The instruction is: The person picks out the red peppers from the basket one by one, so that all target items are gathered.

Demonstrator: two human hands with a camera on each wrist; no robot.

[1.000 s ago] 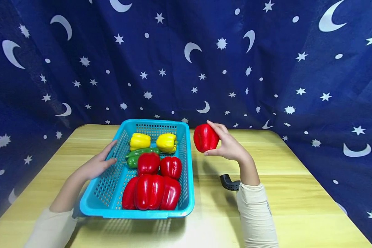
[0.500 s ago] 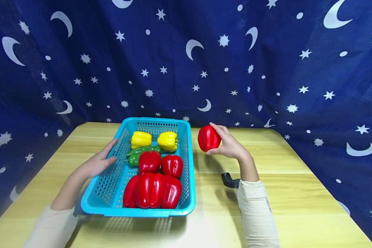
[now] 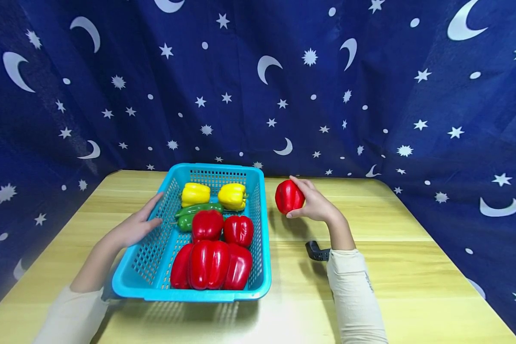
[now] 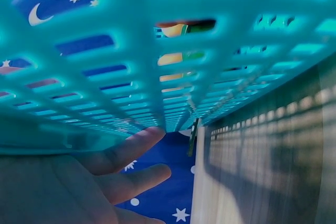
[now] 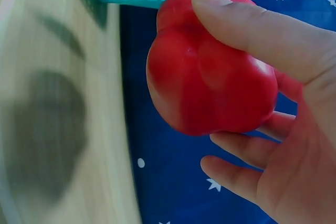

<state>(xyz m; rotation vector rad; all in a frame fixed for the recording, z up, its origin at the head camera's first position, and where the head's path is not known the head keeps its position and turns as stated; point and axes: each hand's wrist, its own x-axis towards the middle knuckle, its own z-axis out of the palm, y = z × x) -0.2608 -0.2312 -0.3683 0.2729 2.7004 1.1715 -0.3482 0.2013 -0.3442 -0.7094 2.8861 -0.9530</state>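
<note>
The right hand [image 3: 316, 203] grips a red pepper [image 3: 289, 197], its thumb [image 5: 236, 22] on the near side and its fingers [image 5: 239, 150] spread around the far side and underneath, so the grip stands about as wide as the pepper. The pepper is off the table [image 3: 391, 277]; below the grip, its shadow [image 3: 296, 229] falls on the wood, apart from it.

Just to the left of that grip stands the basket [image 3: 264, 239], blue and full of holes. The left hand holds its left wall, thumb over the rim and fingers outside, fairly straight; the left hand [image 3: 133, 229] is well apart from the right.

Inside the basket, to the right of the left hand's grip, lie two yellow peppers [image 3: 232, 197] at the far end, green peppers [image 3: 199, 209] next, then five more reds [image 3: 209, 265] toward the near end. Below the right hand's grip, near the wrist, lies a black bent piece [image 3: 316, 252]. Beyond both grips hangs a blue curtain [image 3: 236, 71] with moons and stars.
</note>
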